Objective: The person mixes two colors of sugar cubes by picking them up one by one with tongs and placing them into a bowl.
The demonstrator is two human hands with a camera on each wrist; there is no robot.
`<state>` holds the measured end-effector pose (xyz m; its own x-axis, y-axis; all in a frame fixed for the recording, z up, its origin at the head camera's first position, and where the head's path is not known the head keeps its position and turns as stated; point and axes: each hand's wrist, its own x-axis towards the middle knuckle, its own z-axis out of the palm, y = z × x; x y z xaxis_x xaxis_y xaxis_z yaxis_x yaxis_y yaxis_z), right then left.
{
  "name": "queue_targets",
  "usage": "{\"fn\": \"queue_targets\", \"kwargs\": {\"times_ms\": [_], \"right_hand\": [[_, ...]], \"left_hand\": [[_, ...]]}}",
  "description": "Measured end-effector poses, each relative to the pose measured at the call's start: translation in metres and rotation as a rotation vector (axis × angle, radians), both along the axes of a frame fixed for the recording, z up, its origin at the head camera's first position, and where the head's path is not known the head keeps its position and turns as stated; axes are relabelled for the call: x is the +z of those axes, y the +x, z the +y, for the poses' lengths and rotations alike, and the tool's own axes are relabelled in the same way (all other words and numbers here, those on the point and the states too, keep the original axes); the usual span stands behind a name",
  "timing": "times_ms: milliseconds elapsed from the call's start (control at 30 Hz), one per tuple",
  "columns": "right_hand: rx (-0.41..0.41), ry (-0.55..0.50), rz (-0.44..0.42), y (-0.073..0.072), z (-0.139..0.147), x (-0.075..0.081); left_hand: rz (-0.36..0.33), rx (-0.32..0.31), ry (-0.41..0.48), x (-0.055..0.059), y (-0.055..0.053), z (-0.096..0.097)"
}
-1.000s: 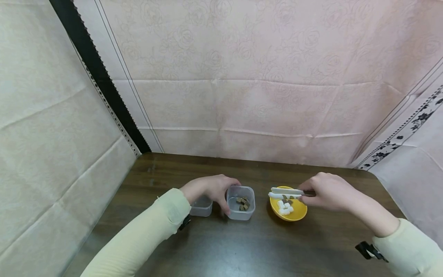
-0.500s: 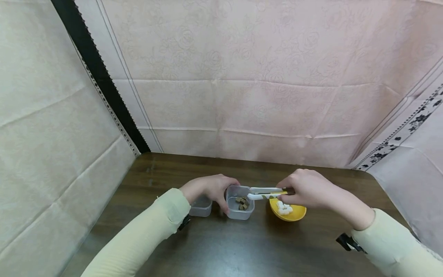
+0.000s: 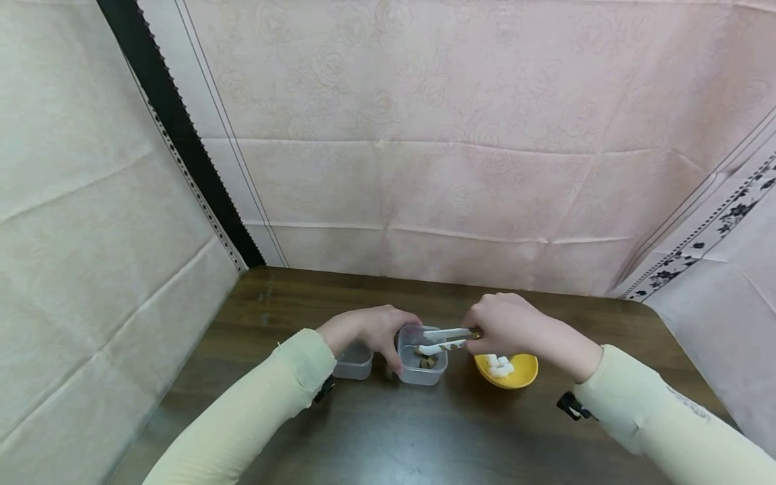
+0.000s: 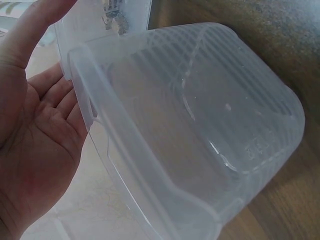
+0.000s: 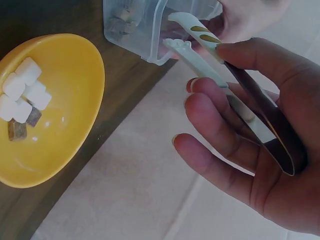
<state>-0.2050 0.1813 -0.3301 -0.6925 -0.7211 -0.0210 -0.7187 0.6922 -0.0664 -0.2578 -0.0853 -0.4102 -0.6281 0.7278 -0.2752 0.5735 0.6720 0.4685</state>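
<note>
My right hand pinches a pair of tongs with pale arms and dark handles, thumb on one arm and fingers on the other. The tong arms stand apart, with their tips over the clear plastic container. Several brown cubes lie inside that container. My left hand holds the container from its left side, thumb toward the near corner and fingers toward the far one. Below the right hand sits a yellow bowl with several white cubes; two brown cubes show beside them in the right wrist view.
A second clear container stands on the left, partly covered by the left wrist in the head view; it fills the left wrist view. Everything stands on a dark wooden table, with a pale patterned cloth behind its far edge.
My right hand has carried the tongs left, from above the yellow bowl to over the container of brown cubes. The left hand keeps its hold on the container in the same place.
</note>
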Motion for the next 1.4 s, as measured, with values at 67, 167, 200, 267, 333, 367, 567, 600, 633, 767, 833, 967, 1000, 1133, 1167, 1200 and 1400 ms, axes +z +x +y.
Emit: {"fn": "queue_targets", "kwargs": {"times_ms": [67, 167, 200, 267, 333, 367, 567, 600, 633, 767, 833, 967, 1000, 1133, 1167, 1200, 1400], "right_hand": [[-0.010, 0.018, -0.014, -0.002, -0.004, -0.002], [-0.016, 0.040, -0.032, -0.006, -0.010, -0.005], [-0.016, 0.045, -0.037, -0.007, -0.012, -0.005], [-0.015, 0.055, -0.039, -0.009, -0.016, -0.007], [-0.013, 0.061, -0.034, -0.011, -0.019, -0.008], [-0.014, 0.068, -0.030, -0.011, -0.021, -0.008], [-0.023, 0.113, -0.011, -0.016, -0.028, -0.012], [-0.024, 0.118, -0.012, -0.017, -0.029, -0.013], [-0.027, 0.123, -0.012, -0.017, -0.030, -0.014], [-0.036, 0.142, -0.016, -0.019, -0.034, -0.017], [-0.042, 0.148, -0.024, -0.020, -0.035, -0.018], [-0.057, 0.158, -0.038, -0.020, -0.038, -0.019], [-0.062, 0.161, -0.039, -0.020, -0.039, -0.019], [-0.068, 0.181, -0.030, -0.020, -0.042, -0.021], [-0.068, 0.188, -0.027, -0.021, -0.042, -0.022], [-0.068, 0.195, -0.022, -0.021, -0.043, -0.022], [-0.067, 0.211, -0.014, -0.021, -0.045, -0.025]], "left_hand": [[-0.007, -0.001, 0.004, 0.000, 0.000, 0.000], [-0.023, 0.000, 0.013, 0.000, -0.001, 0.000], [-0.028, 0.000, 0.017, 0.000, -0.001, 0.000], [-0.035, 0.000, 0.022, 0.000, -0.001, 0.000], [-0.039, -0.001, 0.024, 0.000, -0.002, -0.001], [-0.041, -0.002, 0.024, 0.000, -0.002, -0.001], [-0.045, -0.011, 0.029, 0.001, -0.001, -0.001], [-0.047, -0.009, 0.028, 0.001, -0.001, -0.001], [-0.048, -0.007, 0.026, 0.001, -0.001, -0.001], [-0.056, 0.003, 0.021, 0.001, -0.001, -0.002], [-0.060, 0.004, 0.023, 0.001, -0.001, -0.002], [-0.060, -0.001, 0.026, 0.001, -0.001, -0.002], [-0.060, -0.001, 0.027, 0.001, -0.001, -0.002], [-0.039, -0.005, 0.013, 0.001, -0.002, -0.002], [-0.036, -0.005, 0.010, 0.001, -0.002, -0.002], [-0.033, -0.006, 0.008, 0.001, -0.002, -0.002], [-0.021, -0.017, 0.013, 0.001, -0.001, -0.001]]}}
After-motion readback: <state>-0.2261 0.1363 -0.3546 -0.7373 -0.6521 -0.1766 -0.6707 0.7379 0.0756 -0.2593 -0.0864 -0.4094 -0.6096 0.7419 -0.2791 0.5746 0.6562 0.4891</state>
